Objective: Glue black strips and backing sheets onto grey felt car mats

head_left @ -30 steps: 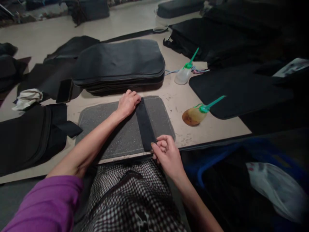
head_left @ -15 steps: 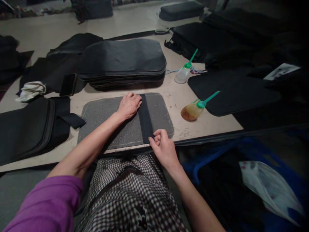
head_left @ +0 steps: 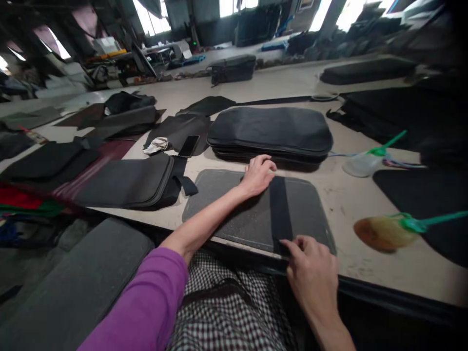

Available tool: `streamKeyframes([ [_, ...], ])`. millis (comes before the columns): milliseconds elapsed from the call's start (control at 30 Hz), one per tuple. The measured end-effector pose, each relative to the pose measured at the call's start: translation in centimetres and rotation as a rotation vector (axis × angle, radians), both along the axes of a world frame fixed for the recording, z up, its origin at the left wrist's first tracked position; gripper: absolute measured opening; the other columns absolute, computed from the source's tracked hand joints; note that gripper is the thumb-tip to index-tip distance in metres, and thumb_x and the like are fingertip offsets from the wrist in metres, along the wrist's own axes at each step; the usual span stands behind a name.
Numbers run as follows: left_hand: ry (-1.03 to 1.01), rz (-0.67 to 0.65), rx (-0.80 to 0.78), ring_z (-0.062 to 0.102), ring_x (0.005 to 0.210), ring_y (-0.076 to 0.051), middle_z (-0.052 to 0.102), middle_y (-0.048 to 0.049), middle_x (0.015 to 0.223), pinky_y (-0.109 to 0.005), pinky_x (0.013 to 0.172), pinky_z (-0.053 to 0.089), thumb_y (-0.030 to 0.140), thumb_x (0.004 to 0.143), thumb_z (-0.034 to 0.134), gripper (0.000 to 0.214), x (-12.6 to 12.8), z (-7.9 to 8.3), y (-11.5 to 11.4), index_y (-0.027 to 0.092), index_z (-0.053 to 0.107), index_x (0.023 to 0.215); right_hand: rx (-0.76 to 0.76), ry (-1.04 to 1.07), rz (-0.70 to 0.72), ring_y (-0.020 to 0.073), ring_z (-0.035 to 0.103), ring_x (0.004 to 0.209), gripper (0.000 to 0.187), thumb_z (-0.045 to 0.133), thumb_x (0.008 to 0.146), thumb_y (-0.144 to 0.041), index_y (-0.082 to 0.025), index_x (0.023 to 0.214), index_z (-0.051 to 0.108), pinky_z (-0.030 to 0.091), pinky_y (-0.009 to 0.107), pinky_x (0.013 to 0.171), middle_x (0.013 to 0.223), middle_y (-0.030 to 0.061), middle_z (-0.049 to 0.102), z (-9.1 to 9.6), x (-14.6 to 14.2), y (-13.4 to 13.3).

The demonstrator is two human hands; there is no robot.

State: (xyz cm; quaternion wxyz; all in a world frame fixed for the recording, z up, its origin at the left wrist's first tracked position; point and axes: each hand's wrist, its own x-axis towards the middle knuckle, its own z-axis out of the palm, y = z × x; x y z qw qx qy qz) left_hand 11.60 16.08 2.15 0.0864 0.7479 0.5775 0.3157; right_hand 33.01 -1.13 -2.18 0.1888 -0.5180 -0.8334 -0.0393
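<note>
A dark grey speckled panel [head_left: 234, 225] with rounded corners lies flat at the table's near edge. Across it, from far edge to near edge, runs a black fabric strip [head_left: 281, 209]. My left hand [head_left: 258, 176] rests by the strip's far end, its bent fingers apart and touching the panel's edge. At the near end, my right hand [head_left: 313, 267] pinches the strip between thumb and fingers; the grip itself is partly hidden.
Behind the panel stands a stack of black panels [head_left: 270, 129]. Right of it are a bottle of amber liquid [head_left: 383, 234] and a paler bottle [head_left: 363, 163], both green-spouted. More black panels [head_left: 126, 183], a phone [head_left: 189, 146] and a crumpled cloth [head_left: 156, 146] lie left.
The camera view has swung up and left, so the table appears shifted right and the room behind shows. Both hands stay at the strip's two ends; the left hand's fingers look more bent.
</note>
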Motion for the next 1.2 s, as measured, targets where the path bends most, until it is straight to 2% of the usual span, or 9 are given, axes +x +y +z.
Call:
streamKeyframes([
  [233,0.249,-0.125,0.081,0.046,0.135,-0.022,0.057,-0.0087,0.141,-0.045,0.113,0.032,-0.002,0.074,0.042,0.063,-13.4,5.5,-9.3,0.024,0.059,0.129,0.100,0.218,-0.088,0.0313,0.054,0.107,0.013,0.046,0.083,-0.009,-0.020,0.084,0.054,0.044,0.045,0.086,0.121,0.0143,0.061,1.7,-1.1,-0.4],
  [367,0.452,0.008,-0.131,0.041,0.142,-0.026,0.052,-0.0115,0.149,-0.050,0.112,0.031,-0.004,0.069,0.044,0.072,-22.3,4.7,-12.3,0.024,0.060,0.133,0.133,0.355,-0.013,0.0317,0.056,0.109,0.012,0.046,0.086,-0.012,-0.021,0.091,0.053,0.045,0.048,0.093,0.119,0.0143,0.061,2.5,-2.6,-1.0],
  [500,0.246,0.056,-0.241,0.045,0.139,-0.029,0.061,-0.0105,0.142,-0.055,0.114,0.027,0.003,0.073,0.055,0.048,-26.0,2.8,-12.9,0.024,0.071,0.114,0.117,0.390,0.091,0.0306,0.056,0.111,0.017,0.046,0.092,-0.014,-0.020,0.103,0.057,0.046,0.048,0.094,0.121,0.0138,0.061,2.9,-4.6,-1.9],
  [600,-0.070,0.185,-0.160,0.060,0.118,-0.026,0.073,-0.0091,0.117,-0.048,0.108,0.038,0.016,0.085,0.055,0.023,-25.9,2.9,-12.6,0.020,0.070,0.101,0.089,0.431,0.155,0.0293,0.056,0.113,0.017,0.046,0.096,-0.016,-0.020,0.107,0.058,0.046,0.048,0.097,0.122,0.0133,0.061,3.3,-5.6,-2.5],
  [733,-0.638,0.214,-0.020,0.062,0.074,-0.014,0.067,-0.0037,0.089,-0.029,0.076,0.052,0.038,0.093,0.057,0.024,-24.0,5.8,-13.7,0.017,0.063,0.104,0.010,0.516,0.236,0.0264,0.057,0.116,0.018,0.047,0.099,-0.019,-0.021,0.113,0.058,0.045,0.047,0.103,0.124,0.0121,0.061,4.0,-6.0,-3.0],
  [800,-0.922,0.079,-0.128,0.050,0.055,-0.007,0.060,0.0012,0.079,-0.021,0.057,0.046,0.043,0.089,0.068,0.031,-22.1,7.8,-15.3,0.017,0.062,0.104,-0.071,0.594,0.271,0.0250,0.057,0.119,0.019,0.048,0.101,-0.022,-0.022,0.117,0.059,0.045,0.045,0.105,0.125,0.0117,0.060,4.8,-6.3,-3.1],
  [933,-1.057,-0.093,-0.447,0.037,0.041,-0.002,0.055,0.0035,0.066,-0.015,0.039,0.026,0.051,0.087,0.072,0.038,-17.1,10.5,-18.9,0.016,0.065,0.101,-0.297,0.792,0.318,0.0228,0.058,0.119,0.023,0.051,0.103,-0.032,-0.024,0.121,0.062,0.048,0.040,0.104,0.128,0.0103,0.058,7.3,-7.8,-2.7],
  [1067,-1.142,-0.246,-0.817,0.029,0.034,-0.001,0.052,0.0051,0.056,-0.016,0.035,0.023,0.059,0.082,0.074,0.045,-12.1,9.4,-21.4,0.016,0.063,0.090,-0.591,0.969,0.493,0.0231,0.054,0.129,0.035,0.050,0.104,-0.041,-0.027,0.133,0.062,0.046,0.040,0.110,0.142,0.0093,0.052,9.1,-10.0,-1.9],
  [1200,-1.128,-0.429,-1.133,0.038,0.034,-0.006,0.055,-0.0003,0.055,-0.020,0.033,0.025,0.075,0.073,0.072,0.061,-8.1,5.4,-23.0,0.015,0.061,0.072,-0.904,1.126,0.716,0.0260,0.046,0.139,0.044,0.050,0.101,-0.054,-0.025,0.128,0.068,0.037,0.046,0.118,0.146,0.0091,0.052,8.5,-11.1,-1.9],
])
